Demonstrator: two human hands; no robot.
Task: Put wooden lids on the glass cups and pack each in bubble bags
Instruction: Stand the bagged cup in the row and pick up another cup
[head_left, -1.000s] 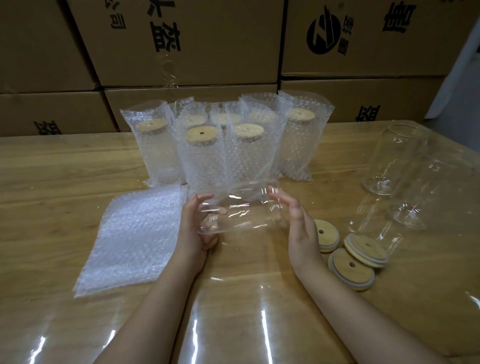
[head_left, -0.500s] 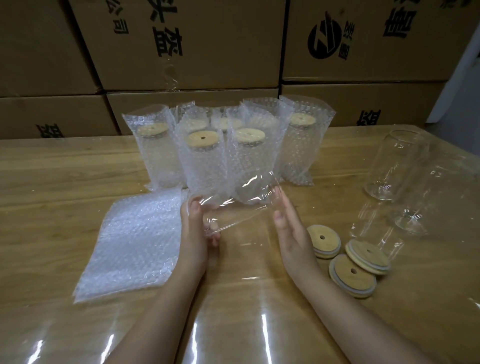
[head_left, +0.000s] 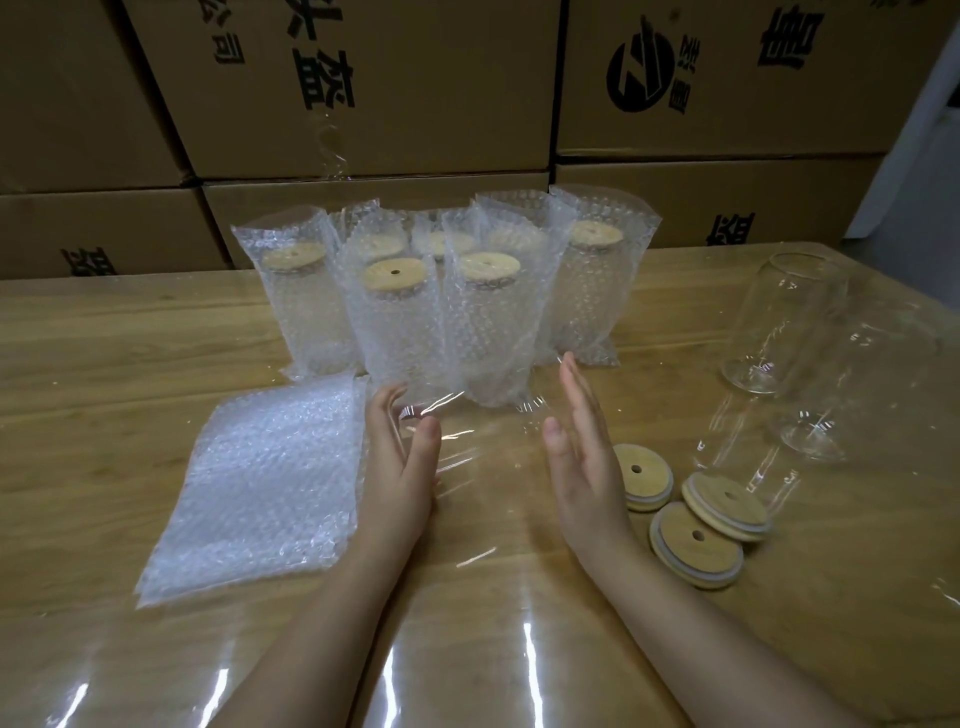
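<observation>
Hands: the left hand (head_left: 400, 467) and right hand (head_left: 582, 457) are held apart at the centre of the frame, palms facing each other, fingers straight.
Cup in work: a clear glass cup (head_left: 467, 421) is made out only by glints between the palms. It appears to lie sideways, and no lid is seen on it. Whether it is touched or rests on the surface (head_left: 104, 338) cannot be told.
Lids: three wooden lids (head_left: 696, 543) are laid at lower right, just beside the right hand.
Bags: flat bubble bags (head_left: 260, 478) are stacked at centre left.
Packed: bagged cups (head_left: 395, 322) are stood at upper centre.
Waiting: bare glasses (head_left: 779, 322) are kept at right.
Risk, slip: with straight fingers only, the smooth cup could be dropped or rolled away.
Risk, knock: the bagged cups just behind could be toppled by a forward push.
Risk, order: the cup could be bagged before it is lidded.
</observation>
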